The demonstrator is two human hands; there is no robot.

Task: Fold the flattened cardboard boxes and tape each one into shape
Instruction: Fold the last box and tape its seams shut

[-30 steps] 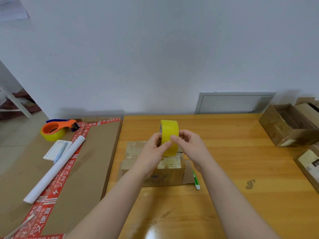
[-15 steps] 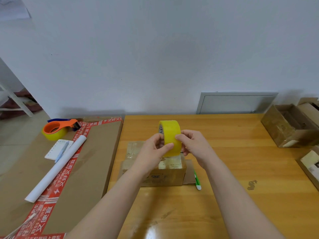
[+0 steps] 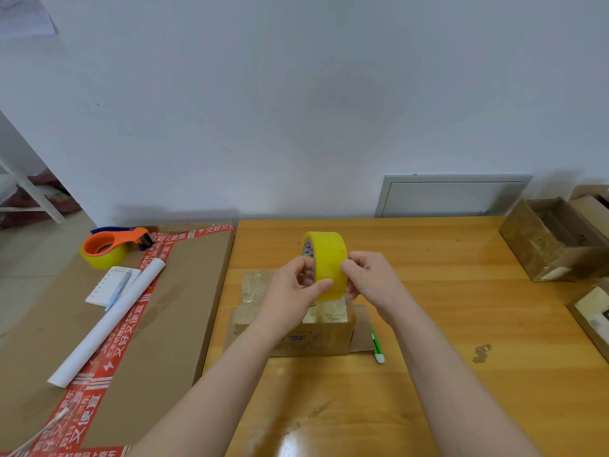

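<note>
A yellow tape roll is held upright above a small folded cardboard box on the wooden table. My left hand grips the roll from the left, thumb across its face. My right hand pinches the roll's right edge with fingertips. The box's top carries clear tape; much of it is hidden behind my hands. A flap sticks out at the box's right side.
A green pen lies right of the box. At the left, a large taped carton carries an orange tape dispenser, a notepad with a blue pen, and a white paper roll. Open cardboard boxes stand at the right edge.
Both hands have turned the tape roll a little so its left side face shows. The roll stays above the box at about the same height.
</note>
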